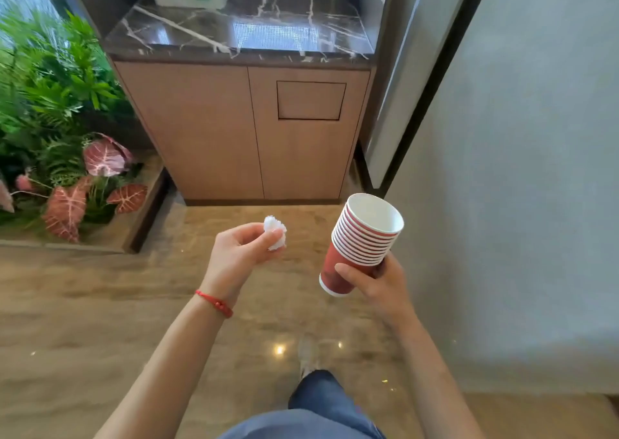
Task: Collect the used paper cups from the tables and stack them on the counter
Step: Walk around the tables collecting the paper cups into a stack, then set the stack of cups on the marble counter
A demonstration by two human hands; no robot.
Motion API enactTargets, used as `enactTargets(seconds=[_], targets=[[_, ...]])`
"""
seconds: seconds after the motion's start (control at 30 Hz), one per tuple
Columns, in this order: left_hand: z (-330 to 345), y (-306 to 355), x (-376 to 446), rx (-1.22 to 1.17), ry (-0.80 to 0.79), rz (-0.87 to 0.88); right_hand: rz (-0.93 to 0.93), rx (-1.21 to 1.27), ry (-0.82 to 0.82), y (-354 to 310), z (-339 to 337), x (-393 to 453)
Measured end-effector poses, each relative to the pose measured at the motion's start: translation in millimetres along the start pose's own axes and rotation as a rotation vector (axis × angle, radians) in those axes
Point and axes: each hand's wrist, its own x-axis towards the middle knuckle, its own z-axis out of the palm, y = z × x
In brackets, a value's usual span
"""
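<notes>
Right now the right hand (375,279) grips the cup stack (360,244) — mouths tilted up-right — left hand (239,247) pinching tissue (275,232).

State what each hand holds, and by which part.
The left hand pinches a crumpled white tissue at its fingertips. The right hand grips the stack of red paper cups around its lower end.

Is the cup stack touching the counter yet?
Apart. The head view shows the cup stack held in the right hand over the floor, with cabinet front and floor visible between it and the counter.
</notes>
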Motion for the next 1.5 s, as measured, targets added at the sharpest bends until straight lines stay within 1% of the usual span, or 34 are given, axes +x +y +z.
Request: enactTargets(seconds=[0.1,0.27,0.43,0.67,0.77,0.93,1.07,1.23,1.33,1.5], targets=[[23,13,63,0.021,-0.015,0.000,-0.017,-0.003,-0.003,-11,-9,74],[50,39,160,-0.037,-0.001,-0.001,-0.022,-0.009,-0.010,-32,-21,187],[60,53,252,-0.033,0.019,-0.015,-0.008,-0.023,-0.013,-41,-18,286],[74,72,413,-0.044,0.003,-0.039,0.004,-0.037,0.015,-48,-6,439],[79,88,480,-0.053,-0.002,-0.044,0.011,-0.029,0.033,-60,1,504],[92,125,579,-0.007,-0.057,-0.056,-0.002,-0.051,0.083,-93,-1,602],[110,132,637,-0.001,-0.083,-0.097,-0.019,-0.052,0.121,-101,-4,663],[131,142,701,-0.011,-0.045,-0.124,-0.057,-0.031,0.124,-107,-9,744],[142,152,729,-0.040,0.011,-0.120,-0.092,-0.077,0.128,-112,-13,782],[152,157,770,-0.041,0.017,-0.157,-0.089,-0.160,0.133,-104,-20,827]])
